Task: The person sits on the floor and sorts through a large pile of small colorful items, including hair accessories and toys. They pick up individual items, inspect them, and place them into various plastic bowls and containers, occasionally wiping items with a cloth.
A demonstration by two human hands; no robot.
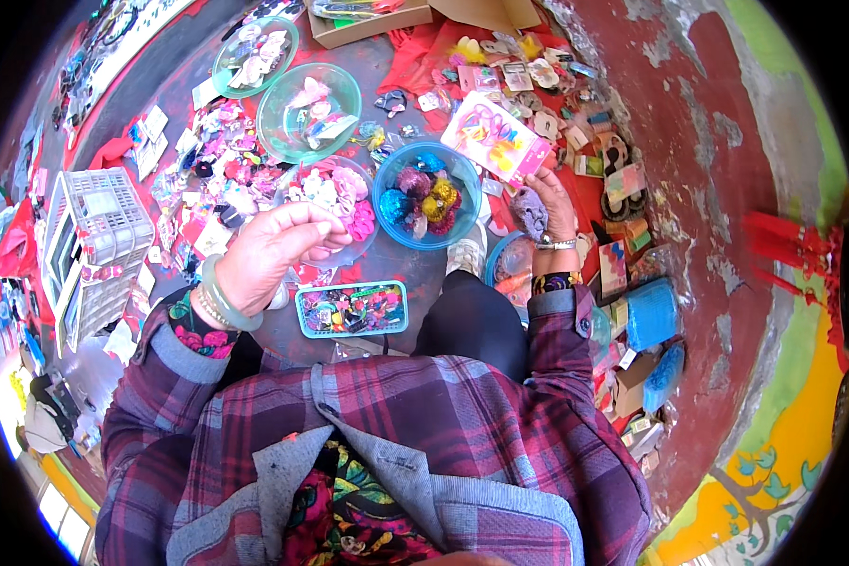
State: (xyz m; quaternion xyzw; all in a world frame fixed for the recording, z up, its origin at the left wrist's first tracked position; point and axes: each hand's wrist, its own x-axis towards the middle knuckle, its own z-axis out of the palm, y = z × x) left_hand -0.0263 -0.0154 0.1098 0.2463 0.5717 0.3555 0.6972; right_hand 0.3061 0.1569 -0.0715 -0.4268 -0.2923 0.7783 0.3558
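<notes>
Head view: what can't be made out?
Left hand, head view: whether it pinches anything; too small to tell.
Card in right hand, head view: back; turned away.
Tray, head view: single pieces; too small.
Right shoe, head view: rear; hidden by knee.
Box at top edge, head view: far end; cut off.

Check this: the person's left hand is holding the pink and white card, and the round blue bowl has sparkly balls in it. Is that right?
Not quite: the head view shows the right hand holding the pink and white card, not the left hand. The round blue bowl does have sparkly balls in it.
</notes>
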